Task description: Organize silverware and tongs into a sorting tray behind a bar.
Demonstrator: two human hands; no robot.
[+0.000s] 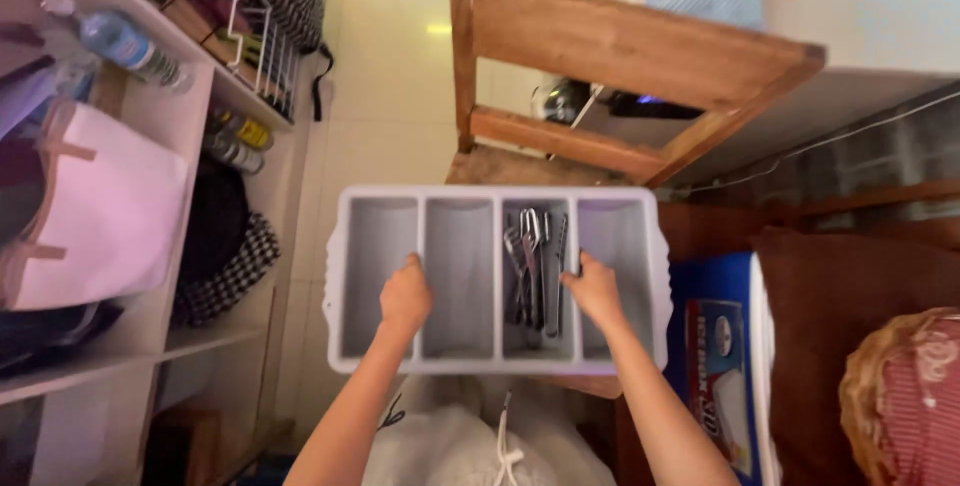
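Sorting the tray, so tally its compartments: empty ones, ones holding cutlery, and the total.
The tray has four compartments, left to right.
Empty: 3
Holding cutlery: 1, the third from the left
Total: 4
The left hand and right hand grip the dividers.

A wooden stool [520, 168] is seen beneath the far edge of a grey cutlery tray [345, 286], which is divided into four long compartments; metal cutlery [535, 266] is held in the third compartment from the left, the others being bare. To the left, open shelves [190, 116] are stacked with a plastic water bottle [120, 41] lying on the top board, a pale bag [95, 211] below it, and small bottles [235, 141] on a middle shelf.
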